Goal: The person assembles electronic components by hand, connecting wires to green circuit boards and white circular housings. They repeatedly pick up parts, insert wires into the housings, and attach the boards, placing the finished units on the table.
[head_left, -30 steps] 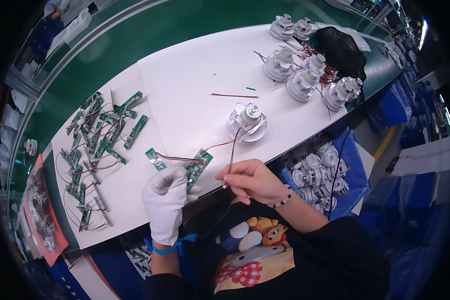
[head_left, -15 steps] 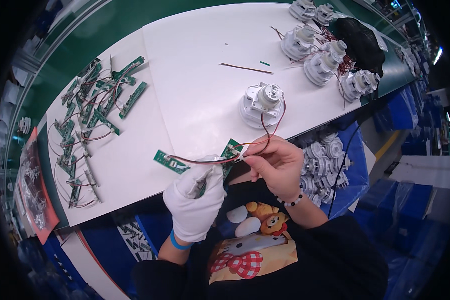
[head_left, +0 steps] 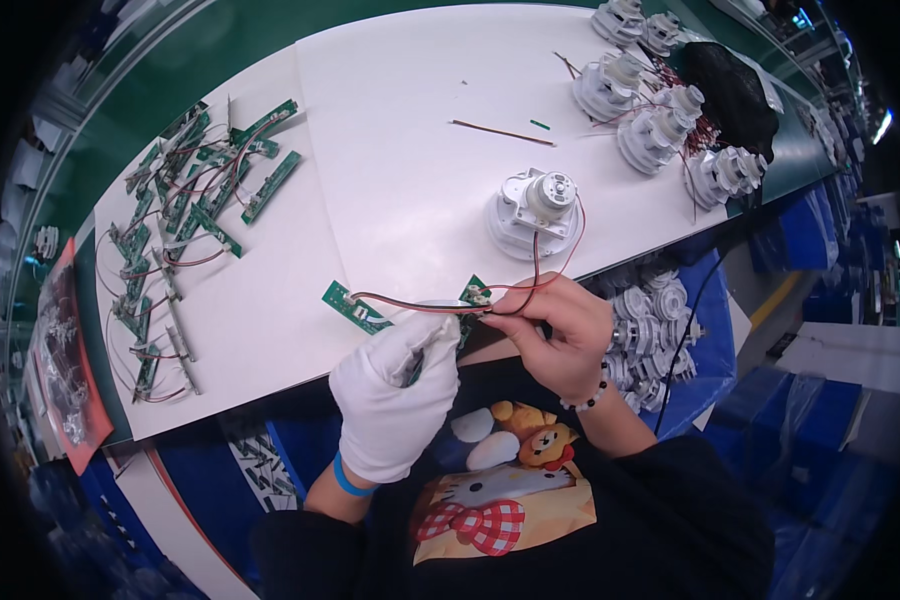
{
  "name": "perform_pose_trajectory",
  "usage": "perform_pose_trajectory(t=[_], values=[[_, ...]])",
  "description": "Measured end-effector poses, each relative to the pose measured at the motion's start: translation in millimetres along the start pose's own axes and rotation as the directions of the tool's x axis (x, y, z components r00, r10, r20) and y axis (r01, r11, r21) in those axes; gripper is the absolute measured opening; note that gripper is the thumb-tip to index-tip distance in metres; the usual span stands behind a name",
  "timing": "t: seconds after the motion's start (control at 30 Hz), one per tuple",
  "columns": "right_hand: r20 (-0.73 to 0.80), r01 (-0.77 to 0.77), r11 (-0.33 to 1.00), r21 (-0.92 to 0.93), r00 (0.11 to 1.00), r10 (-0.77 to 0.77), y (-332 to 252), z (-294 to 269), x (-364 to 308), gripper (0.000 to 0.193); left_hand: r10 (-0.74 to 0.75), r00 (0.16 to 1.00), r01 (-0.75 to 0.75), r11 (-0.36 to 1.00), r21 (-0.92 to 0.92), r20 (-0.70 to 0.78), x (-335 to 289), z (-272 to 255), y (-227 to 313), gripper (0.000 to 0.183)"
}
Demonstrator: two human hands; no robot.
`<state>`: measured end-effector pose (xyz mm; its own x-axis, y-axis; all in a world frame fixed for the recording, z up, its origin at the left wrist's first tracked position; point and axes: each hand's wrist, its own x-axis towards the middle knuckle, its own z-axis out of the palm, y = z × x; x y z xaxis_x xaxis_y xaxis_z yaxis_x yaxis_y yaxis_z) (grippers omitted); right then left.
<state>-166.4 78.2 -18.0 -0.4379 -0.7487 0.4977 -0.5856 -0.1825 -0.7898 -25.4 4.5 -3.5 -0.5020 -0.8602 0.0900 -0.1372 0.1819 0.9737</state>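
My left hand (head_left: 395, 392), in a white glove, is closed round a green circuit board (head_left: 478, 289) whose upper end sticks out past the fingers. A second, smaller green board (head_left: 353, 308) hangs to the left, joined by red and black wires (head_left: 410, 303). My bare right hand (head_left: 562, 335) pinches the red and black motor wires (head_left: 537, 268) close to the held board; the fingertips hide the wire ends. Those wires run up to a white motor unit (head_left: 533, 215), standing on the table just beyond my right hand with its round silver motor on top.
Many green boards with wires (head_left: 185, 225) lie heaped at the left of the white table (head_left: 400, 90). More white motor units (head_left: 655, 135) and a black bag (head_left: 728, 98) stand at far right. A loose wire (head_left: 500, 132) lies mid-table. A blue bin (head_left: 708, 330) holds further units.
Both hands have shifted slightly, and the small hanging board has risen a little. My right fingers have drawn in closer over the wires. The whole view has moved slightly.
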Motion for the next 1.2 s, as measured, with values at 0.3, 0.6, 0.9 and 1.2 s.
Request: perform_pose_trajectory(t=[0.3, 0.6, 0.9, 1.2], values=[[0.101, 0.135, 0.978, -0.161, 0.988, -0.12, -7.2, -5.2, 2.8, 0.017, 0.174, 0.981, -0.184, 0.973, 0.137, 0.081, 0.3, -3.3, 4.4, 0.013], [0.038, -0.211, 0.911, 0.355, 0.977, 0.212, 2.3, -2.0, -8.6, 0.017, 0.299, 0.941, -0.318, 0.941, 0.115, 0.157, 2.7, -4.7, 9.7, 0.021], [0.384, -0.585, 0.302, 0.752, 0.762, 0.521, -4.6, -2.5, -11.9, 0.026, 0.172, 0.985, -0.172, 0.985, 0.022, 0.028, -4.0, 4.9, 2.4, 0.015], [0.366, -0.554, 0.288, 0.781, 0.78, 0.508, -1.8, -1.9, -14.8, 0.024, 0.259, 0.958, -0.277, 0.947, 0.16, 0.123, 0.5, 5.0, 11.1, 0.01]])
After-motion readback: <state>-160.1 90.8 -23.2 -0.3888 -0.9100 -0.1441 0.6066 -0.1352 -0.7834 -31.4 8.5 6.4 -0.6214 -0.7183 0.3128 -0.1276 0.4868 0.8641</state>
